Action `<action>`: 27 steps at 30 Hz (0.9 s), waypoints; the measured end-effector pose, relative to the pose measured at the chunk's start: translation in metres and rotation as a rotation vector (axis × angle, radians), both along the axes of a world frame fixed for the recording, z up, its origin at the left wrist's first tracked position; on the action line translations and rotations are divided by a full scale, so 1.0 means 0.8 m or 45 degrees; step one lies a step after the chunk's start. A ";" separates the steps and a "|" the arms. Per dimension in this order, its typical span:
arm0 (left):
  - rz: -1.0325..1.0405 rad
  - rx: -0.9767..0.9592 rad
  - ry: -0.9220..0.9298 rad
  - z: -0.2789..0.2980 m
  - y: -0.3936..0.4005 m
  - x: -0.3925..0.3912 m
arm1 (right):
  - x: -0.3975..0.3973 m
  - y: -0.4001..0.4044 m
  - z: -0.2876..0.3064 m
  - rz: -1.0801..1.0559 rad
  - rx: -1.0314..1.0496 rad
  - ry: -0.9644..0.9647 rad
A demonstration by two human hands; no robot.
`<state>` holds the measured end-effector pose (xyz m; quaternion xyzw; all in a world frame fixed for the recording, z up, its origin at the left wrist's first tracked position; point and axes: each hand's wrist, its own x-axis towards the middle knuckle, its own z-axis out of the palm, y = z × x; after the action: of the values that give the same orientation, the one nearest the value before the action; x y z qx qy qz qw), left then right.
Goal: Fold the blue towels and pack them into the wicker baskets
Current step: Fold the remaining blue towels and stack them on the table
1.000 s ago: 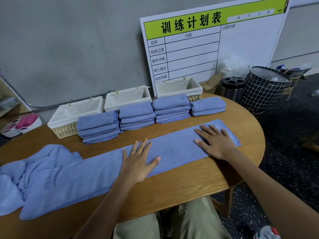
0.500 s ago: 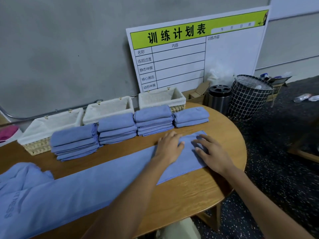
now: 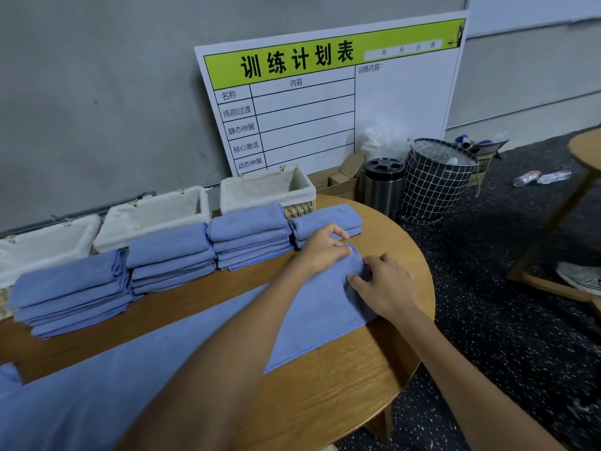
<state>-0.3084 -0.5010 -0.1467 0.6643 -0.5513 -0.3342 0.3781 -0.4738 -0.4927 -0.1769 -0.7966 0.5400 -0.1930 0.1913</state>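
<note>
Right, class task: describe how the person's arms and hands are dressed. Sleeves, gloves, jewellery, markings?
Both forearms are bare as far as the picture shows; no sleeve reaches into view. The left hand and right hand wear no gloves. No watch, ring, bracelet or marking shows on either. The nails look short and unpainted.

1. Towel (image 3: 201, 359): soft matt blue cloth with a stitched hem.
2. Worktop (image 3: 341, 379): smooth wood with visible grain.
3. Baskets (image 3: 300, 208): woven wicker, lined with white cloth.
4. Bin (image 3: 383, 187): shiny metal with a black top.
5. Floor (image 3: 507, 336): dark, speckled, rough-looking.
</note>
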 end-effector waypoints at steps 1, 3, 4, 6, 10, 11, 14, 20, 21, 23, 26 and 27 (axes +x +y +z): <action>-0.005 -0.016 0.031 0.001 0.000 0.001 | -0.001 0.000 0.000 0.001 0.008 -0.040; -0.036 -0.055 0.042 0.003 0.003 0.005 | -0.007 0.001 0.000 0.023 0.000 -0.136; -0.051 -0.074 0.036 0.003 0.005 0.007 | -0.011 0.002 0.000 0.027 -0.014 -0.200; -0.070 -0.125 0.031 0.005 0.008 0.009 | -0.017 0.006 0.001 0.015 -0.030 -0.344; -0.063 -0.227 -0.003 0.014 0.020 0.013 | -0.022 0.017 0.007 0.002 0.073 -0.603; -0.061 -0.244 -0.001 0.017 0.024 0.017 | -0.022 0.021 0.010 0.008 0.091 -0.653; -0.044 -0.279 0.040 0.029 0.040 0.034 | -0.014 0.034 0.023 0.053 0.111 -0.810; 0.035 -0.221 0.309 0.065 0.104 0.086 | 0.042 0.076 0.061 0.240 0.116 -0.855; 0.056 -0.204 0.366 0.071 0.118 0.100 | 0.056 0.088 0.071 0.288 0.114 -0.855; 0.101 -0.172 0.528 0.082 0.150 0.130 | 0.088 0.118 0.089 0.376 0.124 -0.859; 0.141 -0.162 0.785 0.099 0.214 0.179 | 0.143 0.164 0.104 0.483 0.115 -0.849; 0.173 -0.170 0.816 0.105 0.238 0.196 | 0.162 0.180 0.106 0.510 0.122 -0.850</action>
<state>-0.1519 -0.3107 -0.0629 0.5345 -0.3796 -0.4634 0.5962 -0.3440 -0.3487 -0.0920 -0.7699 0.2901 -0.3749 0.4272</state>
